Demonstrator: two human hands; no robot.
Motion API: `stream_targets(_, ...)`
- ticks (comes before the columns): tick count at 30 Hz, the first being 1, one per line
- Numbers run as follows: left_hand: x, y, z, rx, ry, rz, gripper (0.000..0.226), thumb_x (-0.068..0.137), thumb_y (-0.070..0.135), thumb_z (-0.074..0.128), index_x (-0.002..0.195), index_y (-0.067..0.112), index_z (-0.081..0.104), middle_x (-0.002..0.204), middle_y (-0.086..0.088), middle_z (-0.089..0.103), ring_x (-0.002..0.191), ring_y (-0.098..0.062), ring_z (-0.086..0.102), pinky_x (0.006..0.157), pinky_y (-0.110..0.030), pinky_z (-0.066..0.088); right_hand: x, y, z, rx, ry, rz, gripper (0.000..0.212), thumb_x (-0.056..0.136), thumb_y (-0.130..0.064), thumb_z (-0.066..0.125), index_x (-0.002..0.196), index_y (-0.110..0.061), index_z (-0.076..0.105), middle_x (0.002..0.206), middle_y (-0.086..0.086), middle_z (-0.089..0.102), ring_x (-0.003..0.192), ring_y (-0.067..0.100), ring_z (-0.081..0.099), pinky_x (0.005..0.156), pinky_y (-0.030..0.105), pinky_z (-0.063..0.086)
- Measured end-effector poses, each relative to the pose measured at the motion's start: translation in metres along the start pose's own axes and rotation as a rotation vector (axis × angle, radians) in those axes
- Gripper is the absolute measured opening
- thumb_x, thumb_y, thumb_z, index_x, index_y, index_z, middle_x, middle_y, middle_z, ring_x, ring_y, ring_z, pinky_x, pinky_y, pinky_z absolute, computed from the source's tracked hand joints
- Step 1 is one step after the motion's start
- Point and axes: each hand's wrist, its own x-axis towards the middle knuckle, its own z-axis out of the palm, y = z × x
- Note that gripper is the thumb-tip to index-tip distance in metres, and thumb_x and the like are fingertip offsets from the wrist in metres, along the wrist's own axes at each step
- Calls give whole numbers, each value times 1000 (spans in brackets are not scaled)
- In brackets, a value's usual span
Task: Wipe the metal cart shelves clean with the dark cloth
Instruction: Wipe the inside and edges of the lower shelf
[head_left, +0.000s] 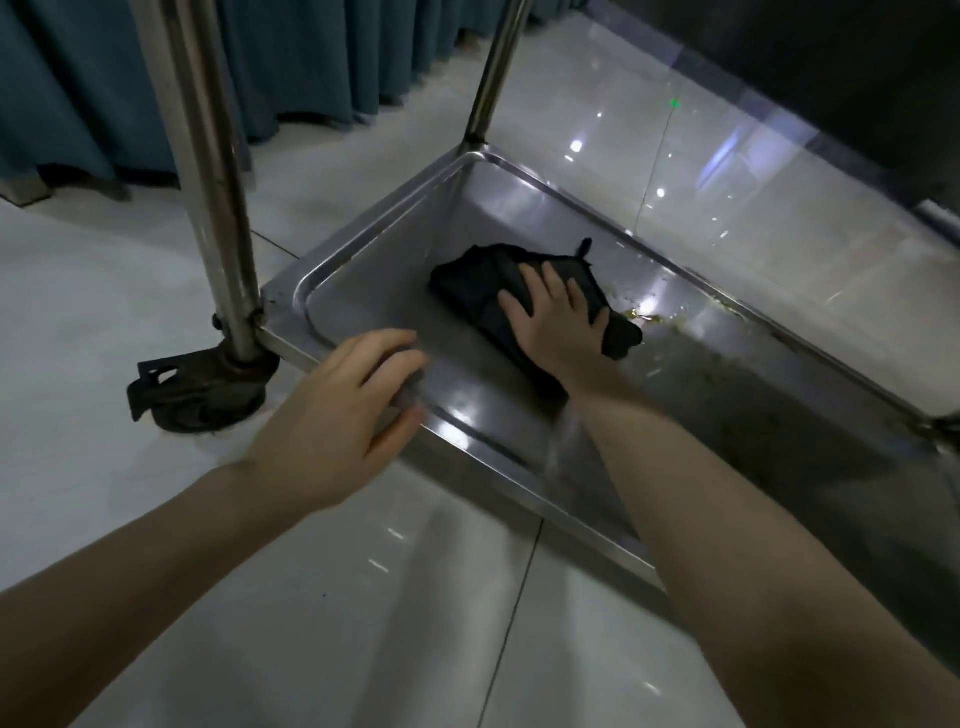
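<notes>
Pressing down on the cloth (478, 286), the right hand (556, 317) is lying flat with its fingers (545, 283) spread and straight, palm against the fabric. The cloth is dark and bunched into a rough wedge, and it is resting on the floor of the shelf (374, 280), near the middle and closer to the far wall than to the near one. One end of the cloth is sticking out past the thumb side of the hand. Just beyond that end, yellowish residue (644, 314) is showing on the metal (specks are also trailing toward the far wall).

The left hand (332, 421) is reaching over the near rim (467, 447), close to the left corner. Its fingers are loosely bent and parted, holding nothing; motion blur is preventing a firm reading of whether they are touching the rim.

A steel post (218, 197) is rising from that left corner, and a second post (493, 67) is standing at the far corner. A dark caster (197, 389) is sitting under the left post, on the pale glossy floor (363, 597). A blue curtain (78, 88) is hanging behind the posts, its hem reaching the floor.
</notes>
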Motion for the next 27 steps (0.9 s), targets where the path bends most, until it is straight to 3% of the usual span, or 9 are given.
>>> stream_targets(3, 3, 1, -2, -42, 47, -36, 39, 94, 33, 48, 120, 6, 58, 131, -11, 51, 114, -27, 53, 98, -34, 43, -2, -9, 6, -7, -17, -10, 61, 97, -65, 27, 152, -42, 18, 163, -13, 6, 150, 25, 2, 115, 63, -3)
stream_targets(6, 5, 4, -2, -43, 68, -57, 47, 94, 36, 46, 130, 7, 55, 137, -10, 49, 122, -28, 48, 104, -35, 39, -76, 1, 13, -68, -28, -251, 60, 93, -70, 18, 150, -51, 10, 162, -20, 1, 150, 17, -2, 117, 59, -4)
stream_targets(9, 12, 6, 3, 18, 0, 52, 49, 95, 38, 44, 134, 9, 54, 140, -11, 48, 131, -26, 42, 109, -31, 30, -157, 34, 9, -61, -41, -387, 60, 92, -73, 7, 149, -54, 8, 161, -25, 3, 150, 12, -1, 117, 53, -3)
stream_targets(14, 26, 17, 20, 48, -113, 49, 54, 95, 42, 37, 139, 14, 49, 147, -7, 45, 141, -24, 35, 114, -41, 30, -111, 68, -6, -107, -10, -128, 60, 91, -69, 16, 149, -54, 11, 161, -24, 2, 150, 8, -1, 119, 52, -1)
stream_targets(19, 26, 24, 26, 148, -134, -20, 59, 93, 49, 30, 142, 21, 46, 151, -1, 42, 145, -19, 28, 115, -45, 25, -19, 69, -17, -25, -16, 181, 60, 97, -63, 24, 153, -44, 13, 164, -12, 3, 151, 21, 0, 116, 61, -6)
stream_targets(22, 32, 31, 24, 38, -89, -50, 61, 91, 53, 33, 141, 21, 46, 150, -1, 41, 145, -22, 27, 113, -49, 29, -52, 59, -10, -59, -56, 90, 61, 96, -64, 24, 153, -46, 9, 163, -15, -1, 151, 19, -4, 116, 59, -6)
stream_targets(25, 44, 43, 29, 36, -93, 80, 57, 93, 49, 37, 137, 15, 51, 143, -8, 48, 140, -29, 35, 111, -52, 31, -142, 59, -6, -101, -54, -119, 63, 91, -69, 13, 151, -50, 8, 162, -20, -1, 150, 14, -4, 118, 55, -3)
stream_targets(27, 54, 54, 38, 18, -134, 168, 55, 95, 48, 38, 134, 12, 53, 140, -11, 51, 137, -31, 38, 112, -48, 31, -197, 65, -11, -106, -85, -163, 61, 91, -68, 6, 151, -52, 5, 161, -25, -4, 149, 8, -10, 119, 52, -3)
